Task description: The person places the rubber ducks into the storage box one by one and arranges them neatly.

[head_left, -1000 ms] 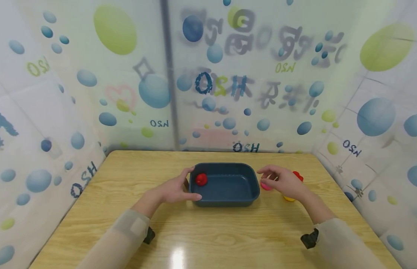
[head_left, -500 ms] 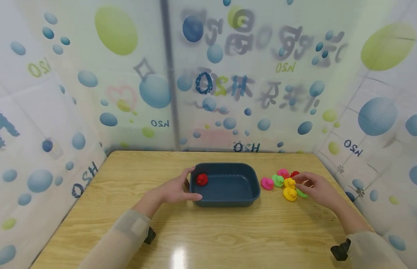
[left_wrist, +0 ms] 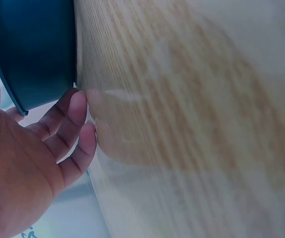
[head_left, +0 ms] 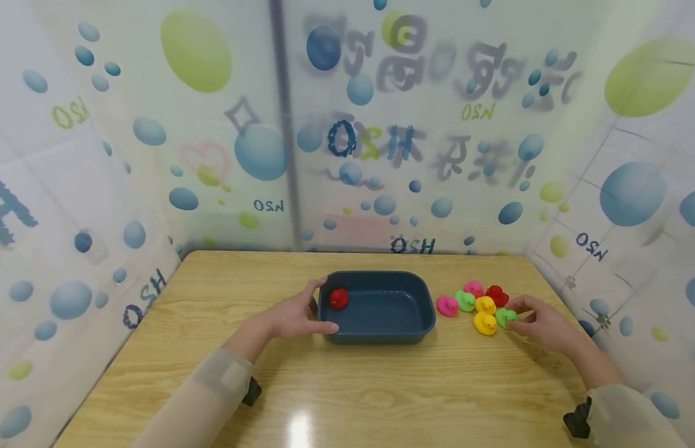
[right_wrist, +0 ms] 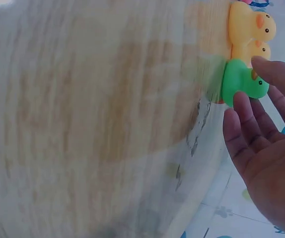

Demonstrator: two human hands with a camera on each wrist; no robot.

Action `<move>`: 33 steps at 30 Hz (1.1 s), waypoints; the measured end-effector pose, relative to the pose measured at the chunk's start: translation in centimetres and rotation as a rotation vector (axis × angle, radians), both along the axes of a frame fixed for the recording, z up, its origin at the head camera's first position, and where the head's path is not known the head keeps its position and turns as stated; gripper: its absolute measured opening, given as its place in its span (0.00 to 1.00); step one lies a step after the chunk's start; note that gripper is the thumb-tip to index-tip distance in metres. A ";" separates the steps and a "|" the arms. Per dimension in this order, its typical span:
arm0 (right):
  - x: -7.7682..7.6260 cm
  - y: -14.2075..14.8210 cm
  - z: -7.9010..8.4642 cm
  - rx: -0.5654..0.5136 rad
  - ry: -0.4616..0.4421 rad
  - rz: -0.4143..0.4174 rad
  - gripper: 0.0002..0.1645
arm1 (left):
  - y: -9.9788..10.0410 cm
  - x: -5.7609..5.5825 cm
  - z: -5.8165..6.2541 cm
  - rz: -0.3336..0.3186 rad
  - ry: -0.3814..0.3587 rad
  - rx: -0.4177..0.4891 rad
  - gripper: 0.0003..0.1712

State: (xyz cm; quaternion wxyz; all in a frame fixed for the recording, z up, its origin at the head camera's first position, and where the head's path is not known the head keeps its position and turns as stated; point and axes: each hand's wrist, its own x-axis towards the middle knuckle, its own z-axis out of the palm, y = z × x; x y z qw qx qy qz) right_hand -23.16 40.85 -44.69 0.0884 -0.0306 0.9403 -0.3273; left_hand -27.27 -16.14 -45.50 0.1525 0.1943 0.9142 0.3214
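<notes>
1. The right hand (head_left: 542,325) is half curled, thumb and fingertips parted around the green duck (head_left: 505,317); whether they pinch it cannot be told.
2. The green duck stands upright on the wood-grained table (head_left: 369,392), just beside 2 yellow ducks (head_left: 485,323), beak toward the thumb; its long axis is unclear.
3. The left hand (head_left: 291,317), spread wide, grips the left end of the smooth, round-cornered dark blue tray (head_left: 375,340), long axis left to right.
4. Inside that end sits a rounded red duck (head_left: 338,298).

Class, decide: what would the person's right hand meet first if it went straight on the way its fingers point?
The right hand would first meet the bright green duck-shaped toy immediately ahead; whether they already touch is unclear.
</notes>
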 end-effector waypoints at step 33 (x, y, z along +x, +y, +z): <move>1.0 0.6 0.5 0.097 0.123 -0.012 0.26 | 0.2 0.0 -0.1 0.020 -0.039 0.017 0.72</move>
